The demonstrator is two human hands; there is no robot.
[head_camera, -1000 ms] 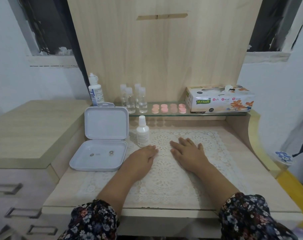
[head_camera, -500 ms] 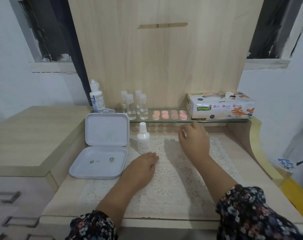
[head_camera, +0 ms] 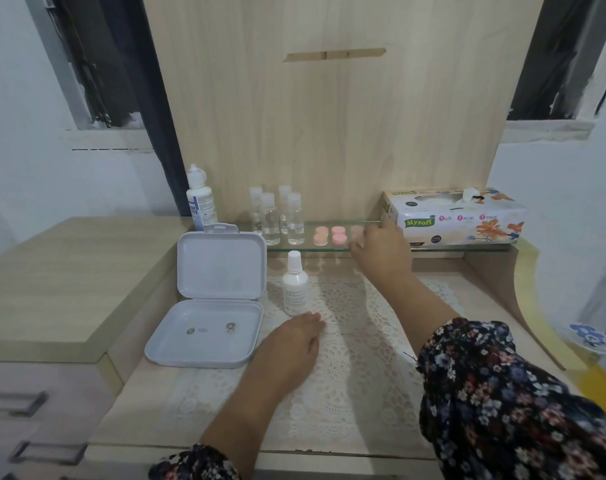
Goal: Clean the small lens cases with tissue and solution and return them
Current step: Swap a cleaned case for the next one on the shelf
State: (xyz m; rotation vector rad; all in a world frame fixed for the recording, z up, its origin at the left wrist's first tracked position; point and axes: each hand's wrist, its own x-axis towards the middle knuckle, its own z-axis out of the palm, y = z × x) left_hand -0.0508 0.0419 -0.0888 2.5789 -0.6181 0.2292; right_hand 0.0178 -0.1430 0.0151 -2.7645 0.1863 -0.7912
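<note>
The right hand [head_camera: 381, 249] is up at the glass shelf [head_camera: 433, 248], right where the little pink lens cases [head_camera: 330, 235] sit in a row. It covers the cases at the right end of the row, so I cannot tell if the fingers are closed on one or only touching. The left hand [head_camera: 289, 344] lies flat and loose on the lace mat [head_camera: 357, 358] on the desk, holding nothing.

The cases are small and round, and they sit close to the front edge of the shelf. I think one bump could push a case off the edge, and it might roll away under something. They also sit very close together, so grabbing one could knock the next one.

The clear bottles [head_camera: 282, 220] stand just beside the pink row, on the left. A wide sweep of the arm could tip them like pins.

The small white bottle [head_camera: 295, 284] stands on the mat just in front of the left hand's fingers. If that hand slides forward, the bottle may fall.

The tissue box [head_camera: 457, 218] is just beside the right hand, so tissue is easy to reach. The open white box [head_camera: 211, 306] sits to the left, out of the way.
</note>
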